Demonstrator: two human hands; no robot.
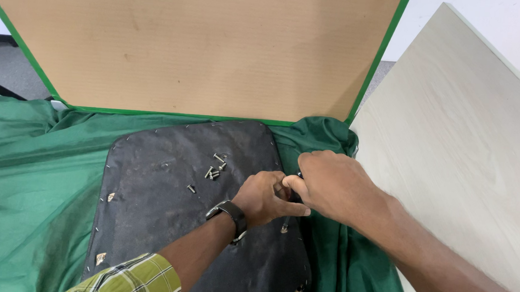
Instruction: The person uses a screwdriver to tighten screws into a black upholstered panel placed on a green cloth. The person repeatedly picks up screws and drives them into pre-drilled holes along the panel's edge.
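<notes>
Both hands, the left hand (264, 197) and the right hand (330, 183), pinch something too small to tell at the right edge of the black seat pad (159, 218), which lies on a green cloth (29, 174) with little screws (213, 170) on it.

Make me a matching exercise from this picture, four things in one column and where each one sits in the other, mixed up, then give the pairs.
Things:
1. loose screws
2. cardboard sheet
3. pale wooden board
4. green cloth

Places:
A. leaning at the far side, green-edged
B. spread under the dark seat pad
C. lying on top of the dark seat pad
D. at the right edge, beside the right hand

Pairs: 1-C, 2-A, 3-D, 4-B
</notes>
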